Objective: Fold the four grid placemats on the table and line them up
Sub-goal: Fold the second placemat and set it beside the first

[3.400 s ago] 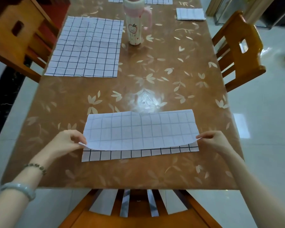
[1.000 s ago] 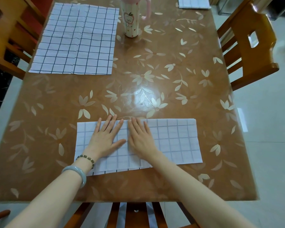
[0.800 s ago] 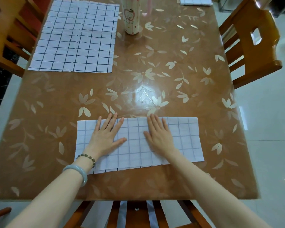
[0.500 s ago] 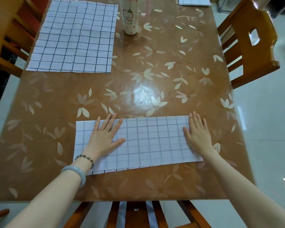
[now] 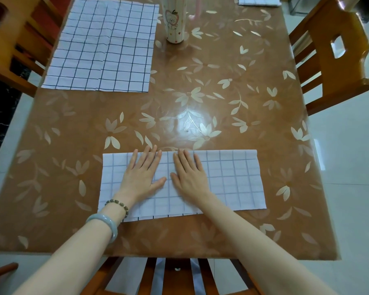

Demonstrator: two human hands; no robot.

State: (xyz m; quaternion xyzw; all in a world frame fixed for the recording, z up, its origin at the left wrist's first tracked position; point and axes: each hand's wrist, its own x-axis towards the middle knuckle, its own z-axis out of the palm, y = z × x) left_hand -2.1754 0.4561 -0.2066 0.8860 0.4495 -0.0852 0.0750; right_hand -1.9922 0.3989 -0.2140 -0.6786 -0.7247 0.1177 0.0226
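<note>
A white grid placemat (image 5: 232, 179), folded in half lengthwise, lies near the front edge of the brown leaf-patterned table (image 5: 200, 92). My left hand (image 5: 142, 175) lies flat on its left-middle part, fingers straight. Beside it my right hand (image 5: 189, 175) presses flat on the middle, thumbs nearly meeting. A second placemat (image 5: 102, 45) lies unfolded at the far left. A small folded placemat (image 5: 258, 1) shows partly at the far right top edge.
A tall cartoon-printed cup (image 5: 175, 22) with a pink handle stands at the far middle. Wooden chairs stand at the left (image 5: 11, 43), at the right (image 5: 332, 54) and below the table's front edge (image 5: 168, 275).
My right hand slid right along the folded mat to its right end, then came back to the middle beside my left hand. My left hand stayed flat in place.
</note>
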